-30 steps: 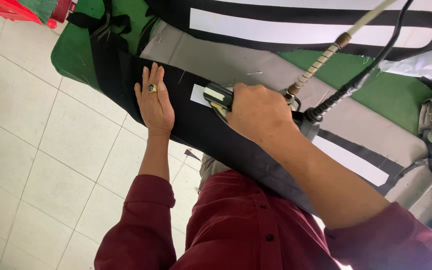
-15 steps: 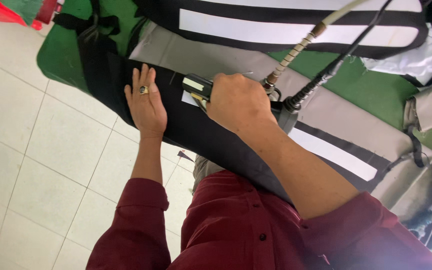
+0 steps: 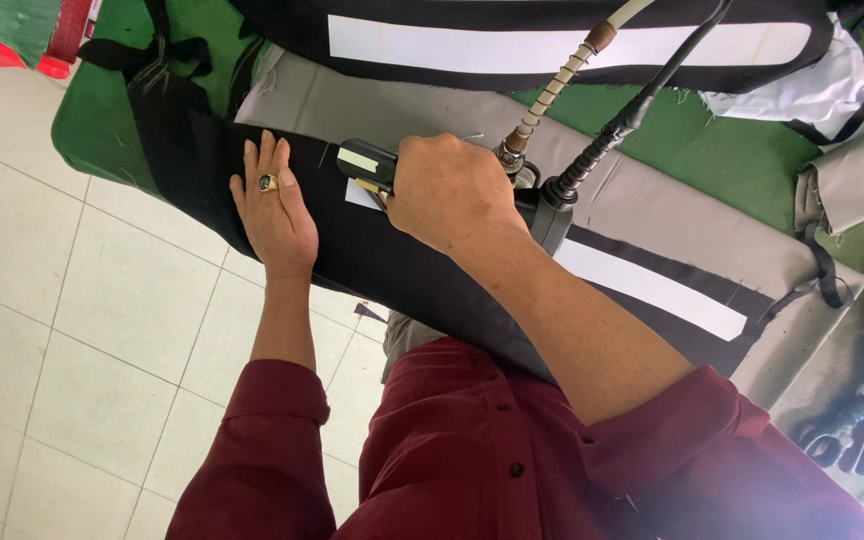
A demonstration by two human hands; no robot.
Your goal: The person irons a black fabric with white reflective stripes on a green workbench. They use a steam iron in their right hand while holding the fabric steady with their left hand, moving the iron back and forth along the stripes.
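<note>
Steam iron [image 3: 452,185] in right hand [image 3: 449,190], on black fabric [image 3: 392,265]

A person is wearing a dark red, long-sleeved button-up shirt with small dark buttons running down the front. Both sleeves are sitting pushed up, leaving the forearms bare. The left hand [image 3: 277,205] is wearing a gold-coloured ring with a dark stone. The right hand [image 3: 449,192] is showing no jewellery.

right hand [image 3: 449,190] + iron [image 3: 472,185] | slid farther along white strip [image 3: 652,287]
</note>
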